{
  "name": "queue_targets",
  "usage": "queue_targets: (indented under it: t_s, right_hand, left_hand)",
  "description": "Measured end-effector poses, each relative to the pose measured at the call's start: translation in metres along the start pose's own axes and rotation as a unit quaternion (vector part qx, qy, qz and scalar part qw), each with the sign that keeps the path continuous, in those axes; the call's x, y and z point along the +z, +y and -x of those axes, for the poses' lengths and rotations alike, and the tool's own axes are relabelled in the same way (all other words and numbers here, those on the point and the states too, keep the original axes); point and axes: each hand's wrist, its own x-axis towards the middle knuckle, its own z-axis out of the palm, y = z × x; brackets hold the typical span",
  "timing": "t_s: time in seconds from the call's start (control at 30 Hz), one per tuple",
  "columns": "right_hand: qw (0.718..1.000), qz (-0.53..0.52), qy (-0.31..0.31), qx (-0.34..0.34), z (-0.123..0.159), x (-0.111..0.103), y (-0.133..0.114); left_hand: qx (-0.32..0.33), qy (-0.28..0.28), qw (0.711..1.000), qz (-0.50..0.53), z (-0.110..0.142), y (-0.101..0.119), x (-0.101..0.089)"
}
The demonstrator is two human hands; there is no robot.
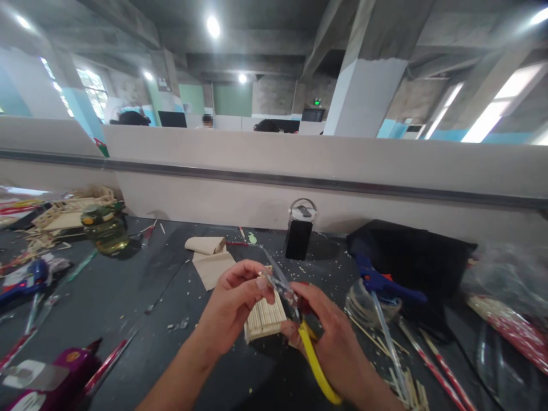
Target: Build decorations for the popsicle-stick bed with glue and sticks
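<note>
My right hand [336, 328] is closed round the yellow handles of a pair of pliers [315, 362], their metal jaws pointing up and left. My left hand [233, 302] pinches something small at the jaws; it is blurred, and I cannot tell what it is. Under both hands sits a small panel of thin wooden sticks [265, 315] laid side by side, partly hidden by the fingers. Behind my left hand lies a folded piece of brown paper [213, 268].
A blue glue gun [387, 279] rests over a clear jar [363, 305] at right, near a black cloth [411, 257]. A cup with a phone [298, 240] stands at the back. At left are a jar of yellow liquid [107, 234] and a purple tool [55, 377].
</note>
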Motion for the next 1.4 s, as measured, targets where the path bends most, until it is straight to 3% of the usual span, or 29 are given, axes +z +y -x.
queue_targets:
  t_s: [0.3, 0.8, 1.4]
  right_hand:
    - [0.995, 0.091, 0.008, -0.031, -0.0021, -0.0007, -0.0021]
    - [0.991, 0.118, 0.016, -0.057, -0.0017, -0.0025, 0.0028]
    - [0.992, 0.118, 0.000, -0.049, -0.0006, -0.0031, -0.0034]
  left_hand:
    - [-0.013, -0.017, 1.000, -0.003, -0.0005, -0.0033, -0.0031]
    - [0.024, -0.013, 0.999, -0.021, -0.0025, 0.0028, -0.0067]
    - [-0.013, -0.025, 0.999, 0.025, -0.0002, -0.0037, -0.0044]
